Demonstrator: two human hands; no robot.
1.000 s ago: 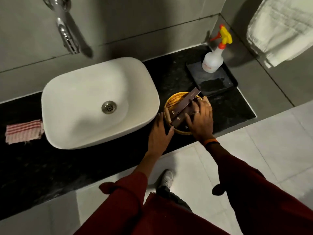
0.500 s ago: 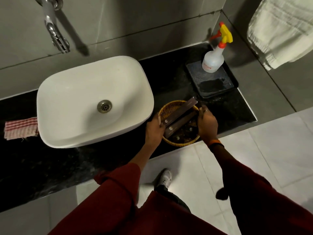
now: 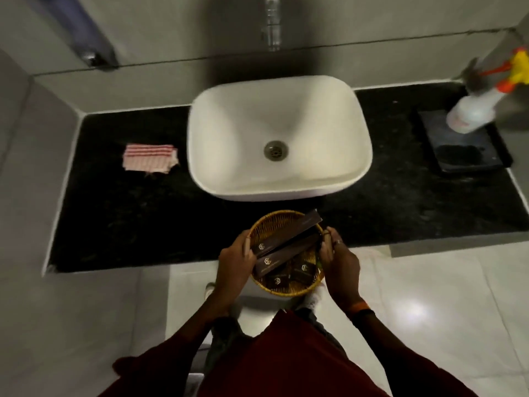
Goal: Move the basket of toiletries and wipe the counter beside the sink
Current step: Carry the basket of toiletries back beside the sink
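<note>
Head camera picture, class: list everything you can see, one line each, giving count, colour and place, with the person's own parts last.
Sink: one, white, centre of the counter.
Counter: one, black, along the wall.
Tap: one, metal, on the wall above the sink.
Cloth: one, red and white striped, on the counter left of the sink.
Spray bottle: one, white with orange and yellow trigger, standing on the tray.
Tray: one, dark, far right of the counter.
Basket: one, woven yellow, held at the counter's front edge.
Boxes: several, dark brown, in the basket.
Left hand: grip on the basket's left rim.
Right hand: grip on its right rim.
</note>
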